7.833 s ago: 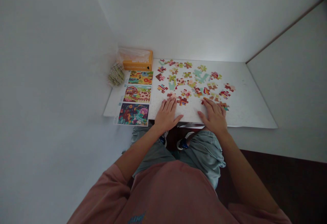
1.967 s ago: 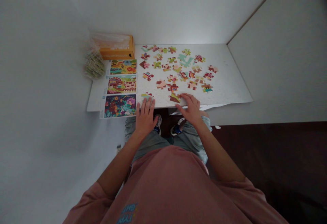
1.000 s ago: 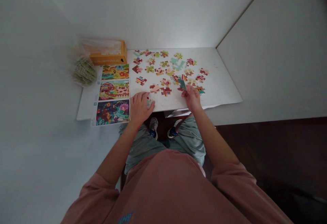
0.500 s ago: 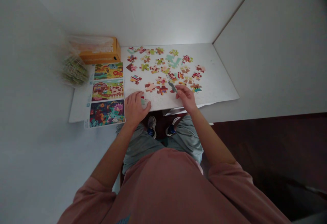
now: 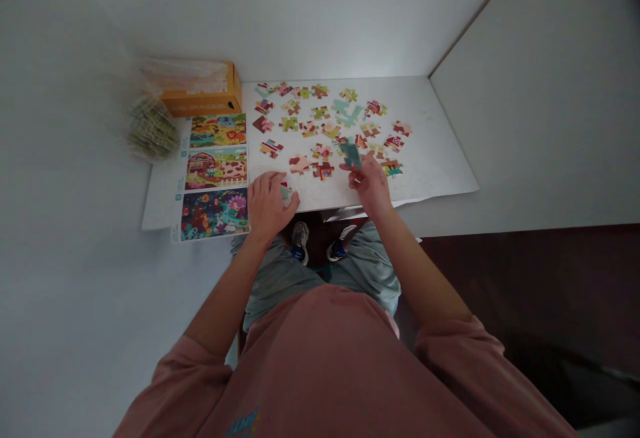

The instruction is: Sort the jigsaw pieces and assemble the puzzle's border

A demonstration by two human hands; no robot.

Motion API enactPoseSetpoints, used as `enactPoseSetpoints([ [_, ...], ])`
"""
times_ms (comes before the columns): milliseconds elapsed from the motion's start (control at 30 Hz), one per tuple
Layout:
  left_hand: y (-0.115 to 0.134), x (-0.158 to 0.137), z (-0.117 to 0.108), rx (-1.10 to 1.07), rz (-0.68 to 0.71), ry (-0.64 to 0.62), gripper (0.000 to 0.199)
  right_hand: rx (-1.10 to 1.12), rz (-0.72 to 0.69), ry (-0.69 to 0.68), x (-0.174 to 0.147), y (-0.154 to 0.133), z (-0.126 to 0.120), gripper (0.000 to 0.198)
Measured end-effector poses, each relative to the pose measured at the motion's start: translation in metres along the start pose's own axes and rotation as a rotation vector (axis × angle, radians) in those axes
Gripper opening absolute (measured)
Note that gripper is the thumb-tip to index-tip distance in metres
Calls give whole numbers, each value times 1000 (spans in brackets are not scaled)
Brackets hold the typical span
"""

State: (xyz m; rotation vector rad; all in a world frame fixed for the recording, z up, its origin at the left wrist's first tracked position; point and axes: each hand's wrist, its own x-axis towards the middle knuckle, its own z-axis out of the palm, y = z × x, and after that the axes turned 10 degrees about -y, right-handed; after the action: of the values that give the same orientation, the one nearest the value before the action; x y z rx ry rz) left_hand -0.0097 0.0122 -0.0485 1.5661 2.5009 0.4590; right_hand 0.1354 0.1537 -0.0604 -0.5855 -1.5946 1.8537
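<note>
Right hand (image 5: pixel 373 185) and left hand (image 5: pixel 267 205) were apart: the right pinched a puzzle piece (image 5: pixel 351 154) over the middle of the worktop (image 5: pixel 435 155), just turned from edge-on to its dull green side, so apparently being looked over, unplaced; the left covered another piece (image 5: pixel 285 192) near the front edge, its grip unclear.

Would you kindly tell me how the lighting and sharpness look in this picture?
Head view: dim overall, the back wall brightest just above the table; the floor at lower right very dark; the teal puzzle piece in the right hand slightly soft-edged.
</note>
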Motion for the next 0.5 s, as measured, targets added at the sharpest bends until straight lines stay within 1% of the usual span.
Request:
enactPoseSetpoints([
  [100,2,2,0,-38,11,4,36,368,44,-6,-7,-29,9,28],
  [167,4,2,0,-44,8,10,35,554,63,-57,-18,-51,22,30],
  [233,5,2,0,-34,4,16,36,697,136,-137,-30,-69,38,30],
  [333,5,2,-1,-12,8,18,36,813,151,-198,-42,-87,57,31],
  [500,6,1,-4,-20,8,-6,36,864,57,-317,-52,-94,71,36],
])
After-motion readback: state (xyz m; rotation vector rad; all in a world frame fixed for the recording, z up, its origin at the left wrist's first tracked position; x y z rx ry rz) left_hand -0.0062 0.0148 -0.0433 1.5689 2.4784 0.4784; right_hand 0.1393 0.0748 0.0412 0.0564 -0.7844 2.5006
